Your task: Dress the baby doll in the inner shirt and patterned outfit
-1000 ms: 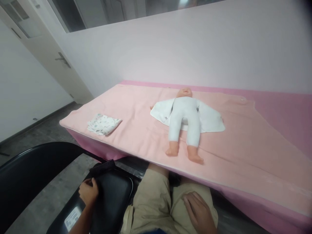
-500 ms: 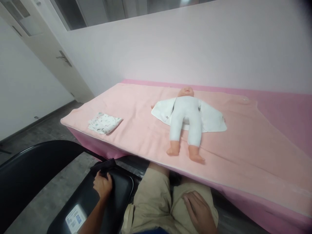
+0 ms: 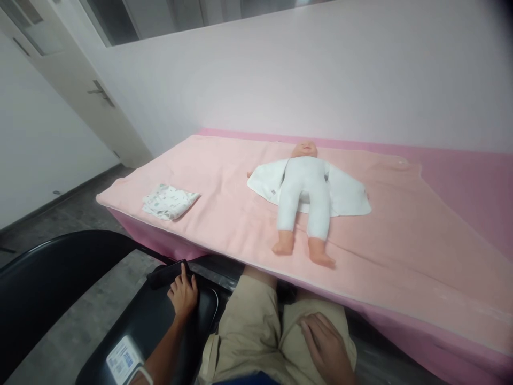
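My left hand [image 3: 184, 293] is over the black chair seat, index finger stretched out and its tip touching the edge of a dark, flat, phone-like object [image 3: 165, 274]. The other fingers are loosely bent and grip nothing. My right hand [image 3: 326, 342] lies on my right thigh with its fingers lying flat and nothing visible in it. A baby doll [image 3: 306, 174] lies on its back on the table, head toward the wall, bare feet toward me. It wears white leggings, and a white top [image 3: 349, 193] is spread open at both sides. To the left sits a folded patterned cloth [image 3: 170, 202].
A peach cover [image 3: 224, 214] lies over the pink table [image 3: 460, 182], whose front edge is above my knees. The black chair [image 3: 156, 326] to my left carries a white label [image 3: 125, 359]. A wall [image 3: 320, 80] backs the table; a door [image 3: 76, 85] is at far left.
My left hand has shifted right on the chair, its index finger now reaching forward to the right end of the dark object. My right hand, the doll and the cloth stay put.
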The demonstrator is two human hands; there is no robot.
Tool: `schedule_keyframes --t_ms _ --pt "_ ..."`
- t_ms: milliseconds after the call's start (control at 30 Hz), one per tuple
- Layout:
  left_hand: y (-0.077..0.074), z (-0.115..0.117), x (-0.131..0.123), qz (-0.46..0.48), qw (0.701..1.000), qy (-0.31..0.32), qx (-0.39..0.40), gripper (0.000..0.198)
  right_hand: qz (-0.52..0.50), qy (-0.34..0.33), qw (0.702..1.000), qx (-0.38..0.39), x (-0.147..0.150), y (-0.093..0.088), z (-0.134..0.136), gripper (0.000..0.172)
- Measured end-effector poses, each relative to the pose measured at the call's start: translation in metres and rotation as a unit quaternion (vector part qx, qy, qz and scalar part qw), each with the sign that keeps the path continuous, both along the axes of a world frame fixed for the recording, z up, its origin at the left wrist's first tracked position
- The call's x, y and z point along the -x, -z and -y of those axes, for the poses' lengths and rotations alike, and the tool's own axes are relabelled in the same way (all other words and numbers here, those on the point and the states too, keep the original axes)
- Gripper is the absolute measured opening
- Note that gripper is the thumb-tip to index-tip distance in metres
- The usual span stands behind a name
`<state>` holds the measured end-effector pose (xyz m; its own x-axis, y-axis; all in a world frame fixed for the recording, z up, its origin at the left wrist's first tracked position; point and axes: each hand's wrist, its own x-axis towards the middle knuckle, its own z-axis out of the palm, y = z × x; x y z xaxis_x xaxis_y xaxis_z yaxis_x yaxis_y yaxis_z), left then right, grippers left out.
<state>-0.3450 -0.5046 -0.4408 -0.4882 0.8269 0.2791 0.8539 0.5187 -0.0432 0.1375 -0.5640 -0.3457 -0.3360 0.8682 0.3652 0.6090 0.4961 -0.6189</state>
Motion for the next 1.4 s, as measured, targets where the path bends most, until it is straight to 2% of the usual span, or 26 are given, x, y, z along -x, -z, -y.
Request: schedule_keyframes --t_ms 433,867,1167,1400 --pt "-0.008 -0.013 0.001 0.014 0.999 -0.025 0.029 0.072 -0.001 0.01 1.0 -0.016 0.002 -0.007 -0.001 0.017" --pt "-0.008 -0.012 -0.003 0.008 0.999 -0.028 0.036 0.072 -0.007 0.005 1.0 -0.005 0.0 -0.005 0.0 0.017" --pt "-0.001 -0.005 -0.004 0.021 0.999 -0.044 0.009 0.077 -0.004 0.01 1.0 -0.012 0.0 -0.005 -0.001 0.018" --pt "0.005 0.009 -0.001 0.082 0.994 -0.057 -0.042 0.075 -0.007 0.008 1.0 -0.011 0.001 -0.006 -0.001 0.018"
